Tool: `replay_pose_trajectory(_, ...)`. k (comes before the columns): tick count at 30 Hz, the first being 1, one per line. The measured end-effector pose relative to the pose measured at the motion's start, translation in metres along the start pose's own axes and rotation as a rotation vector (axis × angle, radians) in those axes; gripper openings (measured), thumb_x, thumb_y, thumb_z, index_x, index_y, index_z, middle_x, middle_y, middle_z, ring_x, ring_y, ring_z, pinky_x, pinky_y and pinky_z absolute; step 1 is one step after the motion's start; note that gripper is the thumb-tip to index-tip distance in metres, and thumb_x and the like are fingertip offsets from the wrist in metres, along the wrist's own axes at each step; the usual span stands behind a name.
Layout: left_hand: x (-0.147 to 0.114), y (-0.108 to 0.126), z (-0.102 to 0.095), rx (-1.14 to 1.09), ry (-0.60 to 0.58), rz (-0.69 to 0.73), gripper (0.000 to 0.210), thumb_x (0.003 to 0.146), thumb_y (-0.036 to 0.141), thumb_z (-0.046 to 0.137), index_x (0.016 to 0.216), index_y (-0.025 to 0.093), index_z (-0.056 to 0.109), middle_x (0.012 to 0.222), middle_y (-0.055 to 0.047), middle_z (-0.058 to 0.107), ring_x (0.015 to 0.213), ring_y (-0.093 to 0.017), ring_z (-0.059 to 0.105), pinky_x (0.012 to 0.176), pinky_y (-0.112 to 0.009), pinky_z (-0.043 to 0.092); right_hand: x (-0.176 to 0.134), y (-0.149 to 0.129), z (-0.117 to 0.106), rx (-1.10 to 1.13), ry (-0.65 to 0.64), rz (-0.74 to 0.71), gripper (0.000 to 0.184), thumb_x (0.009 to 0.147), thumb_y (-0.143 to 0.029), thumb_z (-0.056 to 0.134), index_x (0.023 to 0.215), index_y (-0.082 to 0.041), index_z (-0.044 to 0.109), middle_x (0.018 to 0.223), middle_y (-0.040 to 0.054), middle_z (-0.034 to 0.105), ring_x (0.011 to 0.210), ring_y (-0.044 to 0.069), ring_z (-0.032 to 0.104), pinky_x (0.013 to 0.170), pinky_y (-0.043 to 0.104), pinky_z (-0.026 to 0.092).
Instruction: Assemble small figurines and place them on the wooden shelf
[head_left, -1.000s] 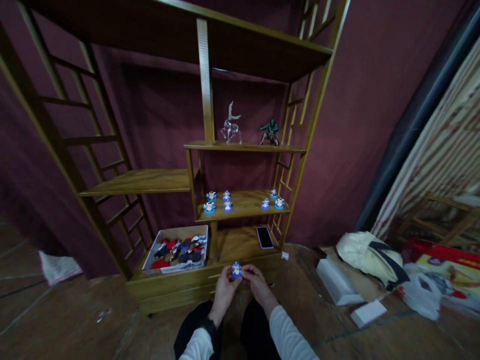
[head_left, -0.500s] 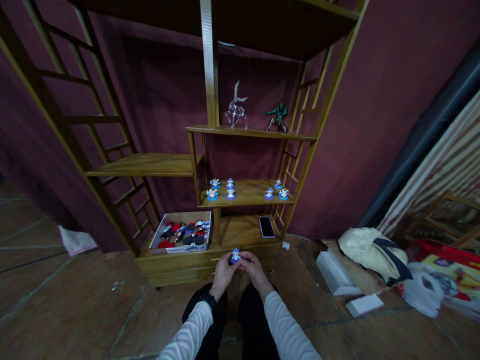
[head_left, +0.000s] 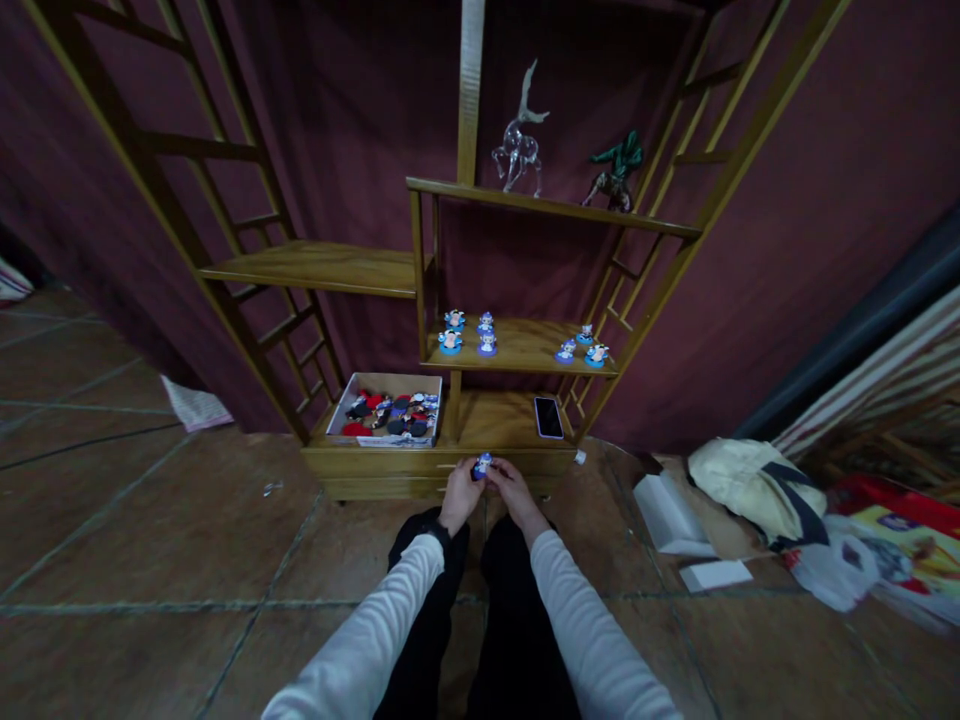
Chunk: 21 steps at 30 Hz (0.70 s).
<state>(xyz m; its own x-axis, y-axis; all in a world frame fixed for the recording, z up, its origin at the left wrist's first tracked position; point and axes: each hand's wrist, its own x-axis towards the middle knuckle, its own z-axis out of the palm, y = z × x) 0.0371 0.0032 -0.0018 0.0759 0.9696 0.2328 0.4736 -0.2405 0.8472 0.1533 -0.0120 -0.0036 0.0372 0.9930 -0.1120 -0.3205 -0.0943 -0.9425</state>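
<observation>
Smooth wooden shelf point(head_left: 521, 342), glassy deer point(head_left: 519, 152), plastic-looking held figurine point(head_left: 483, 464), cloth sleeves point(head_left: 360, 640)

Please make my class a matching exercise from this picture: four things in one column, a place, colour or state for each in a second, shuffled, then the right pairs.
Column 1
1. Phone
2. Deer ornament
3. Open box
4. Figurine held by the left hand and right hand

Column 2
A. Filled with jumbled pieces
B. Purple and white
C. Lying flat, dark screen up
D. Clear, standing beside a green-topped figure

Right pairs: 1-C, 2-D, 3-A, 4-B
</observation>
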Motion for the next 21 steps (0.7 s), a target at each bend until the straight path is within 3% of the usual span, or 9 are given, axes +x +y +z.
replay_pose_trajectory(8, 0.002, -0.010, 0.003, -0.184, -0.002, -0.114, 0.021, 0.063, 0.009, 0.061, 0.082, 0.015, 0.067, 0.075, -0.004, 0.066, 0.070, -0.017, 0.060, 0.070, -0.028, 0.045, 0.007, 0.006, 0.000, -0.050, 0.038, 0.001, 0.037, 0.059, -0.045, 0.069, 0.086, -0.020, 0.065, 0.084, 0.0017, 0.066, 0.074, 0.016, 0.059, 0.070, 0.029, 0.046)
replay_pose_trajectory(15, 0.003, -0.012, 0.004, -0.323, -0.048, -0.183, 0.021, 0.058, 0.014, 0.066, 0.080, 0.015, 0.067, 0.071, -0.003, 0.068, 0.069, -0.018, 0.062, 0.069, -0.029, 0.047, 0.014, 0.010, -0.006, -0.159, 0.071, -0.081, 0.033, 0.060, -0.042, 0.069, 0.084, -0.020, 0.068, 0.086, 0.0014, 0.067, 0.082, 0.017, 0.057, 0.081, 0.030, 0.042)
replay_pose_trajectory(21, 0.003, -0.016, 0.009, -0.405, -0.016, -0.182, 0.030, 0.053, 0.012, 0.069, 0.082, 0.015, 0.063, 0.073, -0.002, 0.067, 0.069, -0.016, 0.062, 0.071, -0.028, 0.048, 0.015, 0.010, -0.008, -0.145, 0.120, -0.114, 0.034, 0.061, -0.039, 0.069, 0.089, -0.021, 0.068, 0.091, 0.0022, 0.067, 0.087, 0.018, 0.058, 0.085, 0.032, 0.042)
